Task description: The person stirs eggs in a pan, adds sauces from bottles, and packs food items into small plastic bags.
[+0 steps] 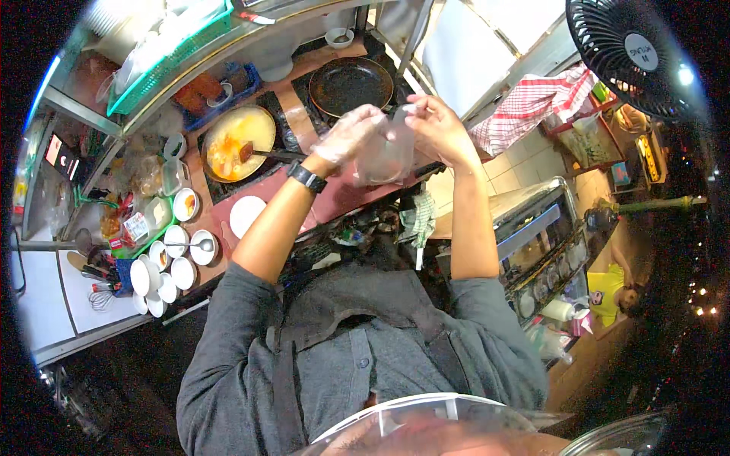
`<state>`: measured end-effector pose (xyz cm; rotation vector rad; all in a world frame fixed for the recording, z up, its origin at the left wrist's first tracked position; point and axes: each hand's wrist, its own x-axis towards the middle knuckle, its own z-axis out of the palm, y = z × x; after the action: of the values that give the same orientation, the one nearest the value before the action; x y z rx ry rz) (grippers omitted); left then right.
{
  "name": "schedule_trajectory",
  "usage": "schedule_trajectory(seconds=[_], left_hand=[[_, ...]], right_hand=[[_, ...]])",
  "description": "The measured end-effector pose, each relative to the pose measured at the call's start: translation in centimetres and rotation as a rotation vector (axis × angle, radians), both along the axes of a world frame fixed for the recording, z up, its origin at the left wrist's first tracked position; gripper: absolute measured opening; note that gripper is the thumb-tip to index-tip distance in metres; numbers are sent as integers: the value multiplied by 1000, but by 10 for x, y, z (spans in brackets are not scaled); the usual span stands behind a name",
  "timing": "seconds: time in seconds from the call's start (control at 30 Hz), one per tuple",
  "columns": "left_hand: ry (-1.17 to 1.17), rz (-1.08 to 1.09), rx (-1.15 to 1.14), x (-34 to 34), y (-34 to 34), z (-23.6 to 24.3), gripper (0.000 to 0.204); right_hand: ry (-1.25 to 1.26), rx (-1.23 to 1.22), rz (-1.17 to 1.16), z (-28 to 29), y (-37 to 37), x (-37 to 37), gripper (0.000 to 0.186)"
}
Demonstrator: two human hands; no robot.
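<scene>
My left hand (351, 133) wears a thin clear plastic glove, and a dark watch sits on its wrist. My bare right hand (445, 137) is raised beside it, fingers pinched together. Between both hands hangs a limp piece of clear plastic (386, 156); whether it is a glove or a bag I cannot tell. Left of my hands, a frying pan (251, 125) holds yellow-orange food, with a brown spatula (245, 152) resting in it and its dark handle reaching toward my left wrist. Beyond my hands lies a dark pan (351, 85) with nothing in it.
Several white bowls (176, 235) cluster at the left, one holding a spoon, near a round white plate (246, 216). A red-checked cloth (525, 110) hangs at the right below a black fan (631, 53). A person in a yellow shirt (606, 295) is farther right.
</scene>
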<state>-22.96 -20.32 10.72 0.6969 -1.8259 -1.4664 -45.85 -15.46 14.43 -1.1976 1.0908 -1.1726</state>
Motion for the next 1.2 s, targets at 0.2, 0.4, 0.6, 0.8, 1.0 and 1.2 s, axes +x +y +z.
schedule_trajectory(seconds=[0.2, 0.4, 0.6, 0.8, 1.0, 1.2], left_hand=[[-158, -47, 62, -35, -5, 17, 45], [-363, -158, -419, -26, -18, 10, 33], [-348, 189, -420, -18, 2, 13, 37], [-470, 321, -862, -17, 4, 13, 29], [-348, 348, -1046, -20, 5, 3, 26], [-210, 263, -1052, -4, -7, -11, 11]], right_hand=[[104, -278, 66, -27, -3, -19, 22], [337, -209, -22, -12, -8, 5, 10], [521, -35, -191, -24, -15, 21, 28], [607, 97, 338, -22, -36, 0, 26], [483, 231, 590, -20, -50, -15, 20], [353, 312, 462, -12, -45, -11, 8]])
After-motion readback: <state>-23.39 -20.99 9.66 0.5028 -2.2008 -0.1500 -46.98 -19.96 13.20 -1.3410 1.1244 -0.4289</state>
